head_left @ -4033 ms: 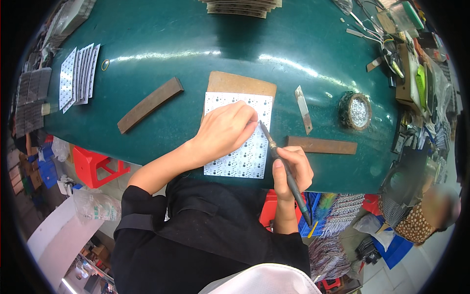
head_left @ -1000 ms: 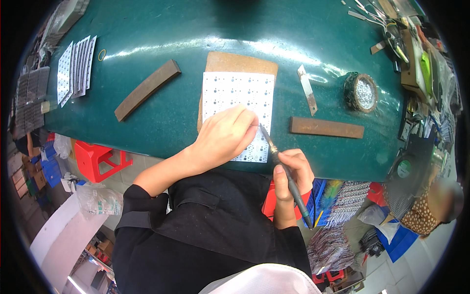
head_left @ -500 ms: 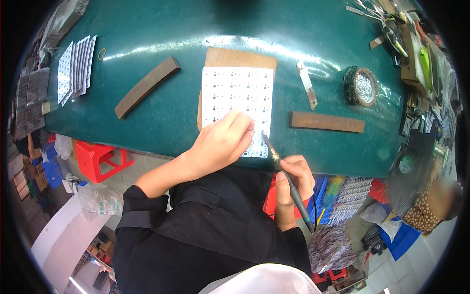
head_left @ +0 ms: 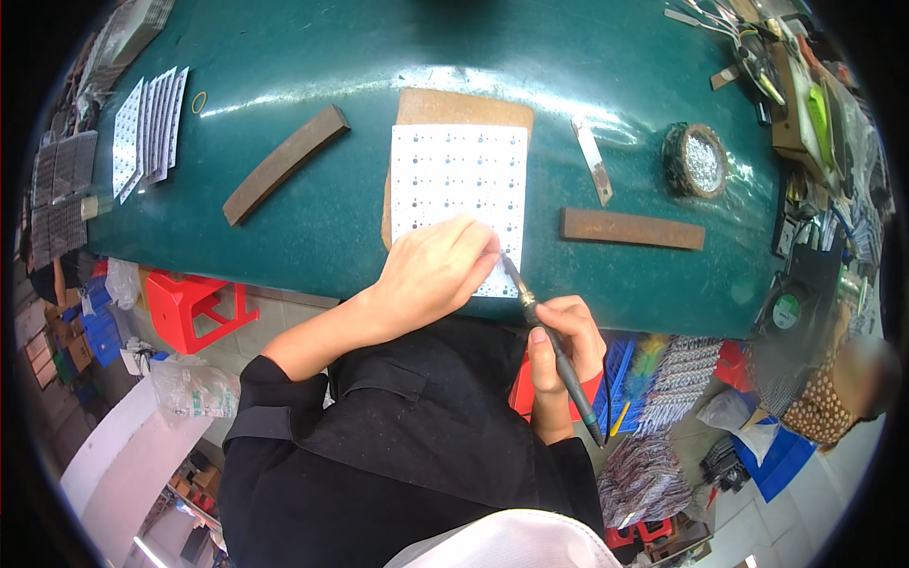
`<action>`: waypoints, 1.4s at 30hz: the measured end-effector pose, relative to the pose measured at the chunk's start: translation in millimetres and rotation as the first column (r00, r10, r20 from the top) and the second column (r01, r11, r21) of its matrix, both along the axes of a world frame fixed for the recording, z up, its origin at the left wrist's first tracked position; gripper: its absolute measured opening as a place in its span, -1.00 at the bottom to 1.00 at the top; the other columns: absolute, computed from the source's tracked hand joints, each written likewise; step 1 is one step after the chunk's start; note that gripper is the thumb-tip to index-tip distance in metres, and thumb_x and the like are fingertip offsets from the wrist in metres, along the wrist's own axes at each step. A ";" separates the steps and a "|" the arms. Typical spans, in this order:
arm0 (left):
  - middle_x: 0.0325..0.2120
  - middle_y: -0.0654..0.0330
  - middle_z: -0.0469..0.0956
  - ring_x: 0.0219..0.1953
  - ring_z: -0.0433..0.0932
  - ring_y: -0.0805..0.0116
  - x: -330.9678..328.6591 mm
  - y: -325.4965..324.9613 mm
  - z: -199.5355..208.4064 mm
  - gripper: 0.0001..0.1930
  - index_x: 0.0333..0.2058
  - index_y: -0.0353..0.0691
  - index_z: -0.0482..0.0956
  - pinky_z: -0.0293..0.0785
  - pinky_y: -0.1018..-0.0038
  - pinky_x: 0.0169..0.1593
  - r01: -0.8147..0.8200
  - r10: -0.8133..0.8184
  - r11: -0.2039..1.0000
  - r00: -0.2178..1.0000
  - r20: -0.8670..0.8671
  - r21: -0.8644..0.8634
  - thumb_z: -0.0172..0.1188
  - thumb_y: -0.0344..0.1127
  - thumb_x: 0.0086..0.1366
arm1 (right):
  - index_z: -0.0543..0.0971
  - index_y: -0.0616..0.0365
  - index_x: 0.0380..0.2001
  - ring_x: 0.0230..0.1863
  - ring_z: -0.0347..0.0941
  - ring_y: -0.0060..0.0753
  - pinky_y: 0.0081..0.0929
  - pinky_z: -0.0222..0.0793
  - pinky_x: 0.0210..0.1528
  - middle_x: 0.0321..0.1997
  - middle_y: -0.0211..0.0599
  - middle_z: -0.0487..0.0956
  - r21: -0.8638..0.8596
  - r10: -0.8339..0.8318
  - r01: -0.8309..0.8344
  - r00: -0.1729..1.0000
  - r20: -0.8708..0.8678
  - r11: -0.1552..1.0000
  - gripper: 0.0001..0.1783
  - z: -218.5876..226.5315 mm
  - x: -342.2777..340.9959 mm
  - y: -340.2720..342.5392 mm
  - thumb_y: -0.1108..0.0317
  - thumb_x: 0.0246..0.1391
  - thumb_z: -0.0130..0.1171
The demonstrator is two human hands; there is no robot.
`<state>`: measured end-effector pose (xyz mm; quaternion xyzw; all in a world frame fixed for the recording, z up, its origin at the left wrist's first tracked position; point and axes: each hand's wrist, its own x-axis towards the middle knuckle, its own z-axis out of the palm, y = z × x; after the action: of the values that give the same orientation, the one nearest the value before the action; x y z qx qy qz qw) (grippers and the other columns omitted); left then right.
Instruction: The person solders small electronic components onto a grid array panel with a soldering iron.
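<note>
A white circuit board [head_left: 459,175] with rows of dark dots and holes lies on a brown backing board [head_left: 464,109] in front of me. My left hand [head_left: 431,270] rests over its lower part, thumb and fingertips pinched around what looks like a thin solder wire, barely visible. From the right, my right hand [head_left: 571,346] grips a soldering iron [head_left: 565,367] like a pen. The iron's tip meets the lower right of the circuit board, close beside my left fingertips. Those fingers hide part of the board.
Dark bars flank the work: one slanted at left [head_left: 287,166], one at right [head_left: 632,228]. Beyond the right bar are a metal blade [head_left: 592,159] and a round tin [head_left: 696,161]. More white boards [head_left: 156,128] stand at far left. Tools crowd the right edge; a person [head_left: 833,398] is behind.
The iron's tip has moved slightly up and left, closer to my left fingertips. My left fingers have shifted a little right toward it.
</note>
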<state>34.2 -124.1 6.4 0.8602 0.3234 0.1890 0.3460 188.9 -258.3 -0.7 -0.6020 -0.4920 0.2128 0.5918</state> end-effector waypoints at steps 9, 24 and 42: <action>-0.41 0.12 0.47 -0.43 0.61 0.23 -6.6 -8.3 4.5 -0.86 -0.28 -0.26 0.46 0.50 0.36 -0.37 -0.001 0.006 0.995 0.999 0.047 -0.104 0.25 -0.50 0.22 | 0.58 0.34 -0.33 -0.54 0.45 -0.30 -0.47 0.36 -0.47 -0.57 -0.19 0.50 0.005 0.000 0.000 1.000 -0.011 1.000 -0.80 5.5 0.8 -13.2 0.56 -0.12 0.22; -0.47 0.17 0.48 -0.48 0.55 0.23 -4.5 -13.0 0.6 -0.86 -0.30 -0.22 0.50 0.45 0.35 -0.39 0.045 -0.046 0.999 0.999 0.018 0.018 0.28 -0.47 0.18 | 0.58 0.34 -0.38 -0.53 0.46 -0.30 -0.47 0.36 -0.48 -0.56 -0.18 0.52 -0.009 -0.003 0.003 1.000 0.014 1.000 -0.81 2.0 -3.3 -18.0 0.53 -0.15 0.23; -0.42 0.19 0.42 -0.49 0.43 0.44 -13.2 -25.4 2.5 -0.89 -0.27 -0.27 0.48 0.42 0.51 -0.38 -0.063 0.108 0.970 0.977 0.183 -0.235 0.22 -0.53 0.25 | 0.58 0.33 -0.22 -0.21 0.49 -0.25 -0.41 0.40 -0.12 -0.25 -0.09 0.57 0.091 -0.294 0.286 0.950 0.100 0.954 -0.80 1.9 59.5 -0.7 0.53 0.04 0.18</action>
<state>21.0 -149.5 8.9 0.7775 0.3444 0.2486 0.4637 248.4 -259.0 1.2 -0.6559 -0.4386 0.0706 0.6103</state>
